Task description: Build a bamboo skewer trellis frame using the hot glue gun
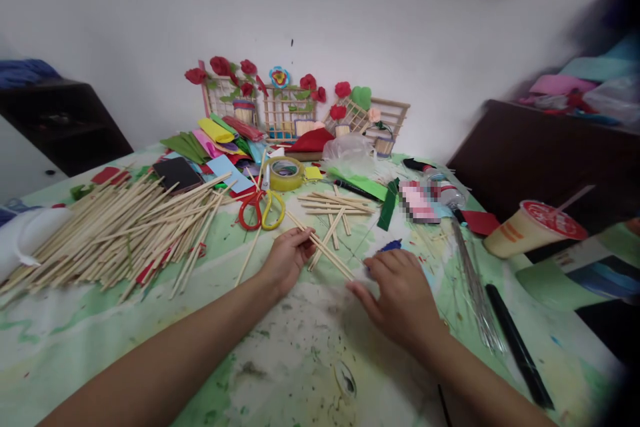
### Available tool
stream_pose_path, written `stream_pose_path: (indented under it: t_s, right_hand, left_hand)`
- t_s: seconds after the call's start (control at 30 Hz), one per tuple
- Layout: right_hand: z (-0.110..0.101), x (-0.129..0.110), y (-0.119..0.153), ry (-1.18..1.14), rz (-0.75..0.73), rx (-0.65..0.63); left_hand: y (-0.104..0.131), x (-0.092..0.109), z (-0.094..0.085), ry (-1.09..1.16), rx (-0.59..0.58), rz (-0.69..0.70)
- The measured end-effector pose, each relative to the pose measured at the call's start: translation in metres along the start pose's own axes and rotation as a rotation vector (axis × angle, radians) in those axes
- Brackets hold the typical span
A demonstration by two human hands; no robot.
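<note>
In the middle of the table, my left hand (290, 257) is closed on thin wooden sticks (331, 257), pinching them near one end as they slant down to the right. Just past their lower end is my right hand (400, 287), its thumb held apart from the fingers and nothing visible in its grasp. Its fingertips are close to a small dark-blue piece (391, 245); whether they touch it cannot be made out. Beyond both hands lies a small group of shorter sticks (340, 203), some crossed. Red-and-yellow-handled scissors (261, 210) rest beside my left hand.
A large heap of sticks (110, 233) covers the left side. Behind are a tape roll (285, 175), coloured paper (215, 140) and stick frames with paper flowers (290, 107). At right are wires (475, 287), a black rod (517, 347) and a lidded drink cup (530, 230).
</note>
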State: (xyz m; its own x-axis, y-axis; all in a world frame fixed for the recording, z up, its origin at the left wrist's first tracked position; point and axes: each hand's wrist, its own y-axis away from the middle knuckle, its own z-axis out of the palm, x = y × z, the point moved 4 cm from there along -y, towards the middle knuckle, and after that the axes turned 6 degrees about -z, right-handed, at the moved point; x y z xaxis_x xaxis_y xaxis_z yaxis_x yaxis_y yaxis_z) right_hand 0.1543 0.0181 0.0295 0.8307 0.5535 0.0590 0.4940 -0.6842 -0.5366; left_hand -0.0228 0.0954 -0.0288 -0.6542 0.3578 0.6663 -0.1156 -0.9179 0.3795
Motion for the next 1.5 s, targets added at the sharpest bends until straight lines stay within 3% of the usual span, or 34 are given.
stream_pose_path:
  t_s: [0.13, 0.4, 0.77, 1.07, 1.27, 1.5]
  right_hand:
    - [0.006, -0.015, -0.003, -0.01, -0.108, 0.059]
    - [0.011, -0.008, 0.008, -0.021, -0.199, 0.121]
    - [0.012, -0.012, 0.013, -0.084, -0.211, 0.155]
    - [0.015, -0.015, 0.018, -0.167, -0.209, 0.127]
    - [0.015, -0.016, 0.019, -0.323, -0.149, 0.14]
    - [0.018, -0.017, 0.021, -0.398, -0.126, 0.097]
  left_hand:
    - [0.001, -0.002, 0.002, -0.009, -0.028, 0.01]
    - [0.004, -0.007, 0.004, -0.044, -0.031, -0.016]
    - [0.004, -0.01, 0.002, -0.103, -0.051, 0.012]
    - [0.01, -0.001, 0.01, -0.209, -0.147, 0.153]
    - [0.018, -0.002, 0.018, -0.171, -0.251, 0.101]
    - [0.019, -0.003, 0.018, -0.162, -0.257, 0.114]
